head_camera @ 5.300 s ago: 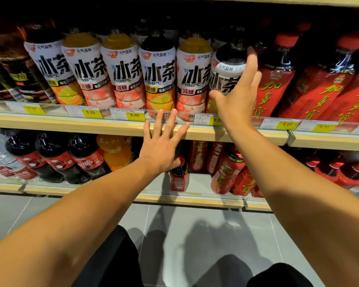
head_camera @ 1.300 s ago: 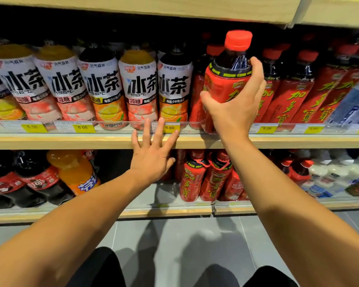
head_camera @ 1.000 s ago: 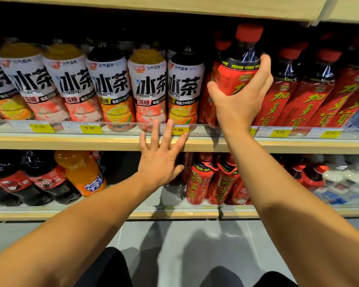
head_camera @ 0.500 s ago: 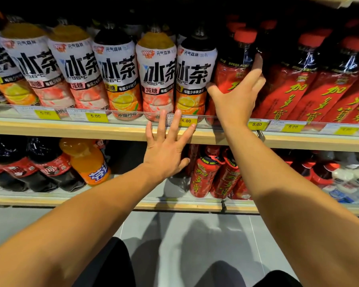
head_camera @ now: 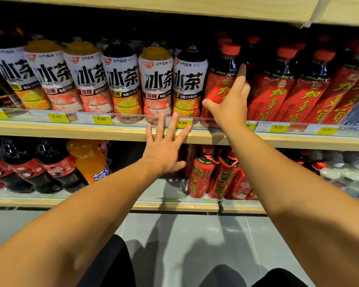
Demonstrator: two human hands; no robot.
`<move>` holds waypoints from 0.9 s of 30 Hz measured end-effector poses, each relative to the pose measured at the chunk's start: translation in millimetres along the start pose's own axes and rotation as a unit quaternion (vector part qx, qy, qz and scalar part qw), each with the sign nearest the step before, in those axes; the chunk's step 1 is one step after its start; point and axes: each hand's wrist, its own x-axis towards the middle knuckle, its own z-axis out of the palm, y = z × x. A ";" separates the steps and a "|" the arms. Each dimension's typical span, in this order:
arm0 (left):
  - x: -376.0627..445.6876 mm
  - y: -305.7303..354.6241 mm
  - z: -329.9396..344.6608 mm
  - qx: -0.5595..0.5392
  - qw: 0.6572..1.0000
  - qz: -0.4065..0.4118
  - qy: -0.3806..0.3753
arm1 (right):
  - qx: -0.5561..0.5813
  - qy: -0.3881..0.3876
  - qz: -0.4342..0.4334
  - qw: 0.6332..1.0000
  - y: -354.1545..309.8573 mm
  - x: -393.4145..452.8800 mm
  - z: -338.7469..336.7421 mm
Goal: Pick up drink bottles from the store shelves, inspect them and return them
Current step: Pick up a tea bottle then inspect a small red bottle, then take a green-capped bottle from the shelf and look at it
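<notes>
Head view: right hand (head_camera: 229, 104) against red bottle (head_camera: 217, 88)

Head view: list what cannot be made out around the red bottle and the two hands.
- Red bottle: the right hand covers its right side, so contact there cannot be told.
- Its base: hidden behind the shelf rail.
- Left hand: palm faces away; whether the fingertips touch the rail is unclear.
- Small print on the price tag: too small.
- Back rows: lost in shadow.
</notes>
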 end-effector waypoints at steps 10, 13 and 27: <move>-11.9 -8.3 -50.1 -0.065 0.998 0.003 0.015 | -0.052 -0.065 -0.083 0.993 -8.2 -25.8 -42.2; -17.3 -23.5 -76.3 -0.093 0.994 0.009 0.064 | -0.042 -0.078 -0.130 0.988 -25.5 -33.6 -49.5; -58.6 -118.0 -236.0 -0.082 0.954 0.002 0.290 | -0.060 -0.047 -0.289 0.954 -164.3 -9.2 -94.2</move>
